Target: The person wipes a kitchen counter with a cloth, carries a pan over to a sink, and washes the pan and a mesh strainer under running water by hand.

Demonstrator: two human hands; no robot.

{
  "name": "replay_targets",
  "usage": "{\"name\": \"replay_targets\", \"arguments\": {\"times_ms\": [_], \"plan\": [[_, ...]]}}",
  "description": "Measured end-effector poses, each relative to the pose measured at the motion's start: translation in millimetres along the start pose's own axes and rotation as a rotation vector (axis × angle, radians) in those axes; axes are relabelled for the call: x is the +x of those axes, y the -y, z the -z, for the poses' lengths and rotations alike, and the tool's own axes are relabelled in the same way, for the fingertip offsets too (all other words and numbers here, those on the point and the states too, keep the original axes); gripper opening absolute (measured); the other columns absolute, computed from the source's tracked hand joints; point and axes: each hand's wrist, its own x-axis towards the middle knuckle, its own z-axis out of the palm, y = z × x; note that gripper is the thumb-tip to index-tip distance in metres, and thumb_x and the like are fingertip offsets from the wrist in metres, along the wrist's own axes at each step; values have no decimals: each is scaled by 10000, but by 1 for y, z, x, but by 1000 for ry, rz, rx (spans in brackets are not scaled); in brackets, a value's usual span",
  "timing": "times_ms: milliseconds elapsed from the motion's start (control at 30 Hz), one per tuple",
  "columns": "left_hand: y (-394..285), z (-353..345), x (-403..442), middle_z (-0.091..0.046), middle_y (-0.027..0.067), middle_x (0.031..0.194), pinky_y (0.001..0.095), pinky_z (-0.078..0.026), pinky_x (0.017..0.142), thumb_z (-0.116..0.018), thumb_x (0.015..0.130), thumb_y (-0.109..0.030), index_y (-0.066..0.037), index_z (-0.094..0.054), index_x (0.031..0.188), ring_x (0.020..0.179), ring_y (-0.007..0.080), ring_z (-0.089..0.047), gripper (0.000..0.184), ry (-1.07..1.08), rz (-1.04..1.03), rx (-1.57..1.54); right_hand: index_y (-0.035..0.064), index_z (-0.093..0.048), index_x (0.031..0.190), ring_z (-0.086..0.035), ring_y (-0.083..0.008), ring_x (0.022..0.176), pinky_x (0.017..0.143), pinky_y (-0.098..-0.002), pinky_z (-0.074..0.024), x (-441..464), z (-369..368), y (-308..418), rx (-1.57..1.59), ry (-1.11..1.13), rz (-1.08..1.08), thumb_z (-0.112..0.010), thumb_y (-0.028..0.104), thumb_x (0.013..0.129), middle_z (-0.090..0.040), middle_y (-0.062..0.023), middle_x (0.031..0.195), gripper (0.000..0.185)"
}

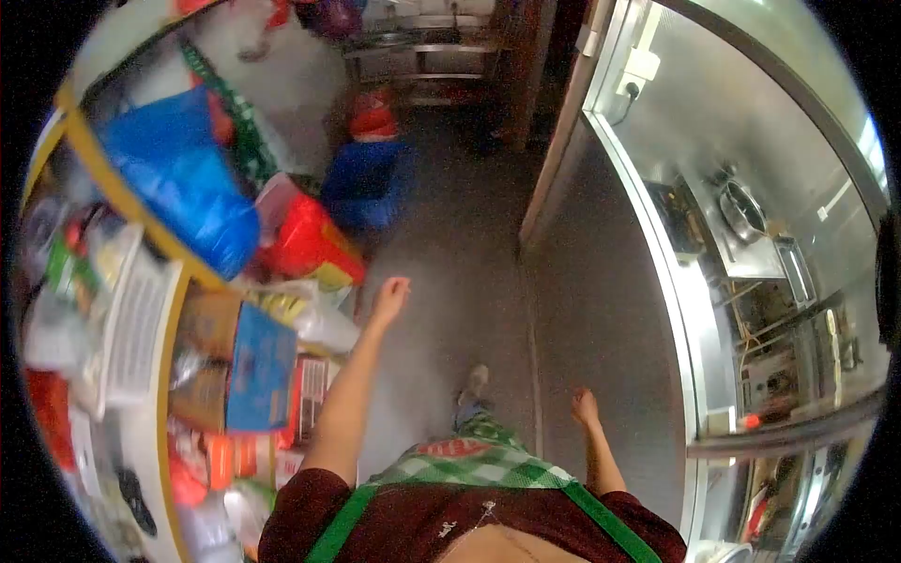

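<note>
My left hand (391, 298) hangs forward over the grey floor, its fingers loosely curled with nothing seen in them. It is nearest to a red bag (305, 239) and a white plastic bag (324, 319) on the left, apart from both. Lower on the right, my right hand (585, 405) hangs beside my body near the glass-panelled partition, its fingers curled in. It is small and slightly blurred, and no object shows in it. I wear a green-and-white checked apron (488, 464), and one shoe (477, 377) shows ahead on the floor.
Left stands a yellow-edged shelf (169, 394) with boxes and packages, including a blue box (261, 366). A blue bag (183, 178) and a blue crate (366, 183) lie beyond. A metal-framed partition (648, 230) runs along the right. A steel rack (422, 61) stands at the back.
</note>
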Motion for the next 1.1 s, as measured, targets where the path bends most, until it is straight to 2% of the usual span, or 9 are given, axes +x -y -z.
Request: {"name": "replay_targets", "arguments": {"times_ms": [100, 300, 333, 500, 600, 733, 967, 1033, 1100], "plan": [[-1, -38, 86, -579, 35, 663, 262, -430, 518, -489, 834, -244, -59, -581, 870, 563, 105, -527, 210, 59, -64, -102, 10, -436, 1135, -538, -328, 921, 773, -386, -433, 87, 71, 103, -29, 23, -167, -569, 148, 732, -567, -172, 983, 446], [156, -27, 73, -606, 54, 696, 320, -461, 580, -482, 818, -291, -67, -586, 877, 650, 159, -574, 253, 349, 280, 600, 50, -180, 1323, -193, -293, 1268, 1006, -497, -175, 347, 200, 254, -574, -589, 410, -607, 95, 668, -225, -140, 1360, 783], [182, -9, 52, -605, 54, 694, 322, -460, 578, -482, 818, -293, -68, -587, 878, 649, 160, -574, 255, 386, 408, 611, 69, -209, 1326, -137, -218, 1296, 1013, -476, -159, 371, 237, 304, -533, -629, 395, -377, -45, 733, -170, -58, 1399, 627], [233, 61, 38, -601, 57, 686, 331, -460, 570, -482, 817, -302, -71, -588, 888, 644, 169, -573, 264, 350, 1013, 539, 70, -170, 1338, -101, -213, 1302, 1020, -456, -162, 559, 345, 425, -802, -932, 347, -581, 244, 719, -112, -69, 1411, 763], [243, 81, 100, -598, 58, 682, 336, -459, 565, -481, 816, -308, -73, -589, 894, 642, 175, -573, 270, 321, 1170, 503, 80, -201, 1337, -127, -205, 1296, 1033, -404, -130, 635, 386, 456, -894, -1086, 271, -432, 251, 793, -166, -73, 1401, 616], [260, 94, 262, -595, 60, 675, 343, -458, 558, -481, 816, -316, -76, -590, 901, 638, 182, -573, 277, 314, 1032, 511, 77, -237, 1329, -146, -187, 1294, 1042, -359, -91, 680, 395, 472, -1227, -893, -246, -388, 284, 802, -183, -55, 1399, 586], [188, 10, 696, -588, 64, 664, 356, -457, 547, -480, 814, -330, -81, -593, 914, 631, 195, -573, 291, 171, 434, 295, 139, -284, 1317, -161, -188, 1291, 1023, -444, 27, 692, 375, 480, -1239, -823, -600, -340, 422, 858, -184, -32, 1399, 542], [147, -35, 789, -586, 65, 661, 359, -457, 543, -480, 814, -334, -82, -593, 918, 629, 198, -572, 295, 170, 357, 192, 105, -205, 1340, -149, -200, 1296, 1010, -458, -138, 712, 357, 451, -1022, -1167, -153, -430, 335, 838, -144, -48, 1409, 596], [117, -78, 831, -585, 66, 658, 363, -456, 540, -480, 814, -337, -84, -594, 922, 628, 202, -572, 298, 201, 339, 158, 114, -218, 1335, -133, -221, 1299, 1003, -510, -103, 724, 342, 423, -799, -1055, -46, -446, 307, 835, -165, -50, 1403, 583]]}}
